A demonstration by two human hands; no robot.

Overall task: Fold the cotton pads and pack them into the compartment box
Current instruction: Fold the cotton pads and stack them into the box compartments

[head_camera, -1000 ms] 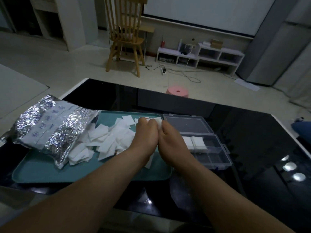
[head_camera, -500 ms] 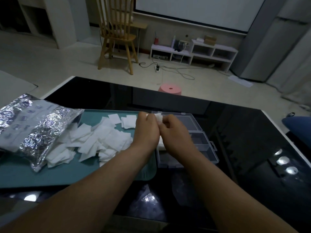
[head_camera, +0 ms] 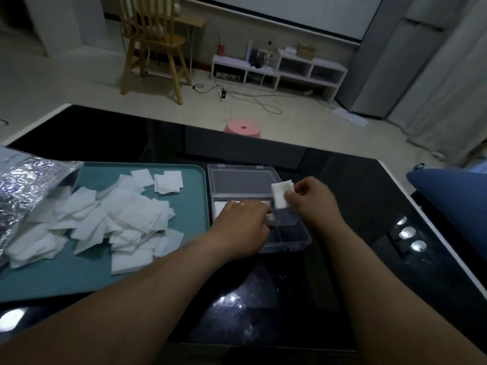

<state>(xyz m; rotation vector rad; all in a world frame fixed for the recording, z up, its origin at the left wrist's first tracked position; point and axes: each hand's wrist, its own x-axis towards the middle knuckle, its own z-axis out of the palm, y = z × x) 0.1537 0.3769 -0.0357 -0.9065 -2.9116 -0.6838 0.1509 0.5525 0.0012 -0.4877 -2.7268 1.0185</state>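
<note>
1. At the far left a silver foil bag (head_camera: 23, 185) lies on the left end of a teal tray (head_camera: 66, 283), with its mouth turned toward the middle of the tray
2. The tray stands on a black glossy table (head_camera: 369, 259). A loose pile of cotton pads (head_camera: 113, 219) spreads from the mouth of the bag over most of the tray; the pads are white, square and overlap each other
3. Just beside the right edge of the tray stands the compartment box (head_camera: 290, 238), of clear plastic. Its lid (head_camera: 242, 180) is open and lies flat on the far side
4. The left hand (head_camera: 242, 227) lies palm down over the near left part of the box, with the fingers bent toward the middle. The fingertips are blurred, so I cannot tell if they hold something. At the far side of this hand a white packed pad (head_camera: 220, 208) shows in a compartment
5. The right hand (head_camera: 313, 201) is above the right part of the box, and its thumb and fingers pinch a folded cotton pad (head_camera: 281, 193). This pad is in the air, over the line where the lid meets the compartments
6. At the right edge, beyond the table, there is a blue cushion (head_camera: 448, 201)
7. On the floor behind the table, a wooden chair (head_camera: 152, 48) is at the left, a pink stool (head_camera: 242, 129) in the middle and a low white shelf (head_camera: 279, 67) against the wall
</note>
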